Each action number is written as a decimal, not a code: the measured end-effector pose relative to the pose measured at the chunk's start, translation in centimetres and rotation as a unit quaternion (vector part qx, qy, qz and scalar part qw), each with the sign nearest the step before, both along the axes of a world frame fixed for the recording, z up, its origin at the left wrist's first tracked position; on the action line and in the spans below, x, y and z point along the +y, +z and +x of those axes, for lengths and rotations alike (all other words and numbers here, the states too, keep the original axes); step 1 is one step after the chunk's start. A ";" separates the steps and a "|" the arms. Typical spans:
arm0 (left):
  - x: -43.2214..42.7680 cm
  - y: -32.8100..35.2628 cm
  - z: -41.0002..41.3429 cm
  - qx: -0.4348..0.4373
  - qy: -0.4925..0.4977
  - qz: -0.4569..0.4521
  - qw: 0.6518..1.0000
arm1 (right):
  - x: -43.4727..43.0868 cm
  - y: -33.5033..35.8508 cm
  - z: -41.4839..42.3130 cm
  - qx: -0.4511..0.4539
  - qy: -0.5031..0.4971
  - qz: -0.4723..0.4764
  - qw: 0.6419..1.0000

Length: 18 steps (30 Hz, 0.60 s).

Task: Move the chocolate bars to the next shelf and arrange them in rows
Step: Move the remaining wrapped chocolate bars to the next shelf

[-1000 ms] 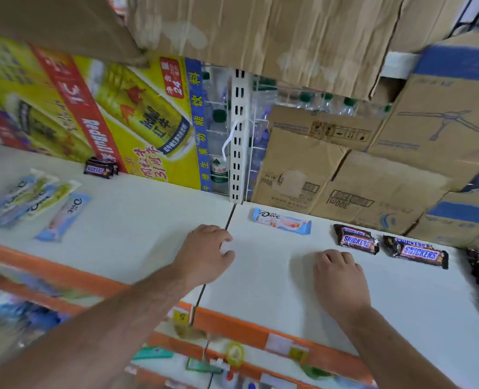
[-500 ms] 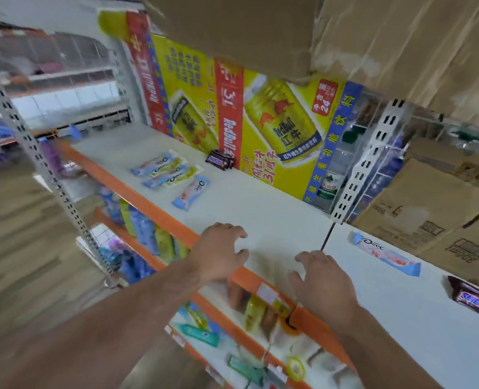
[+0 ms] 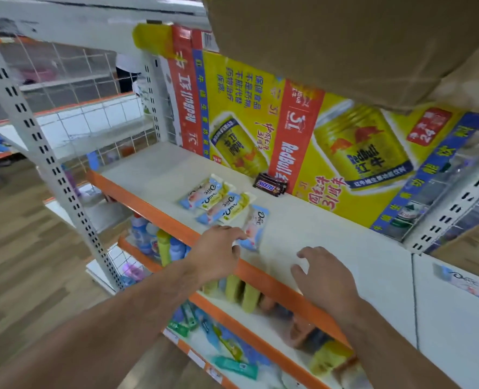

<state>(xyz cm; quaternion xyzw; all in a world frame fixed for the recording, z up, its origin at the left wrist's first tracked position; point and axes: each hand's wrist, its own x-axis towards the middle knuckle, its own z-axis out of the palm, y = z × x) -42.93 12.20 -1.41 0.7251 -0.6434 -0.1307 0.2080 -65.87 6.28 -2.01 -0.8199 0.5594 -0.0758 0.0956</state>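
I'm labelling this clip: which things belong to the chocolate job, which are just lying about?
Job: Dove bars, Snickers bars, Dove bar on right shelf, left hand, right hand.
Lying about: Red Bull poster, cardboard box, bottles on lower shelf.

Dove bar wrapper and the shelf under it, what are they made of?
The nearest Dove bar wrapper looks like thin plastic film: printed, slightly shiny, lying flat. The shelf seems to be painted metal, with a smooth matt white top and an orange front lip, though blur leaves that open.

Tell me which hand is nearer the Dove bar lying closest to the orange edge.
Left. The left hand reaches the near end of the Dove bar; the right hand is over the shelf to its right, apart.
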 end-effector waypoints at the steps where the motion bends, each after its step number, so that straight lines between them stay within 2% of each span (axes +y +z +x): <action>1: -0.4 0.0 0.5 0.001 -0.009 -0.001 1.000 | -0.2 0.1 0.6 0.000 -0.002 0.002 1.000; 7: -4.9 -0.2 2.2 0.013 -0.081 0.015 0.997 | -4.3 0.2 3.0 -0.015 -0.030 0.008 0.999; 11: -9.1 -0.3 2.7 -0.061 -0.142 0.026 0.988 | -8.8 -0.7 4.4 -0.060 -0.035 0.018 0.997; 13: -11.2 -0.3 3.0 -0.105 -0.187 0.047 0.976 | -11.5 -1.3 5.3 -0.082 -0.031 0.031 0.996; 18: -16.2 -0.9 3.6 -0.147 -0.299 0.101 0.938 | -18.1 -2.6 7.8 -0.143 -0.008 0.038 0.989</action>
